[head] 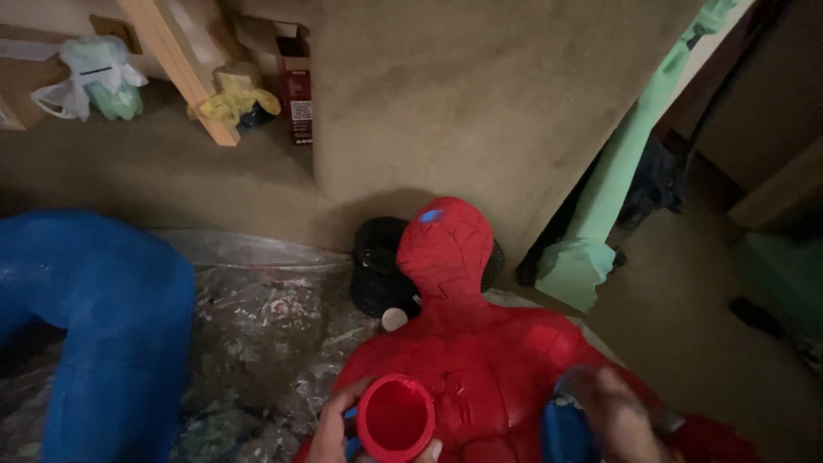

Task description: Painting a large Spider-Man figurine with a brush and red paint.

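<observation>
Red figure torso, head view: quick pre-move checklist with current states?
1. Left hand grips the red round piece: ok, fingers wrap its rim.
2. Right hand rests on the figure shoulder: ok, though blurred.
3. What the right hand holds: cannot tell.
4. Figure lies face up on the plastic sheet: ok.
5. Black roll behind the head touches it: cannot tell.
6. Blue part apart from both hands: ok.

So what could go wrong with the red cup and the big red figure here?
The left hand holds the red cup right over the red figure; if it holds anything wet, a tip might spill on the chest. The right hand looks blurred, so it may bump the figure. The black round thing behind the head could get knocked.
</observation>
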